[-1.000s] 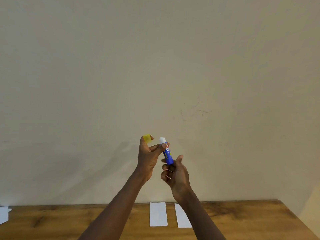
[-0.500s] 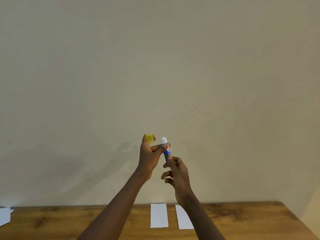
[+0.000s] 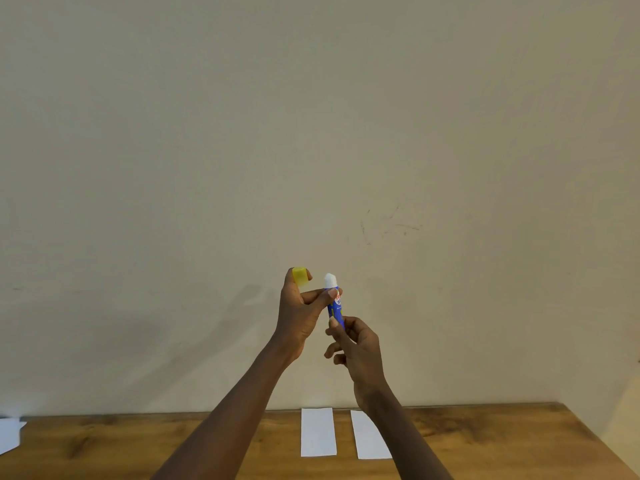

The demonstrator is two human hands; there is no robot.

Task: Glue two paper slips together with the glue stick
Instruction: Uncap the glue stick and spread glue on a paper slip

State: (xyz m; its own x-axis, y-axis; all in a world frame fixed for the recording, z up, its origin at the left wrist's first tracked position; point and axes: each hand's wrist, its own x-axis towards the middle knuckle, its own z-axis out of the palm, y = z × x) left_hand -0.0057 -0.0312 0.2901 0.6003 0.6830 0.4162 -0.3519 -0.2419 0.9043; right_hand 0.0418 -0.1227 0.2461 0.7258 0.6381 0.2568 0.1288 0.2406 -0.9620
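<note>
A blue glue stick (image 3: 335, 305) with its white glue tip exposed stands upright in the air in front of the wall. My left hand (image 3: 300, 311) pinches its upper body between thumb and finger and also holds the yellow cap (image 3: 300, 274) higher up between its fingers. My right hand (image 3: 356, 348) grips the stick's lower end from below. Two white paper slips lie side by side on the wooden table (image 3: 485, 441), the left slip (image 3: 318, 432) fully visible, the right slip (image 3: 369, 436) partly covered by my right forearm.
A plain beige wall rises directly behind the table. Another piece of white paper (image 3: 9, 435) lies at the table's far left edge. The table's right corner (image 3: 568, 407) slants toward me at the right.
My right hand's fingers have shifted on the stick's base, and more white glue shows above the blue tube. Both hands stay at about the same height.
</note>
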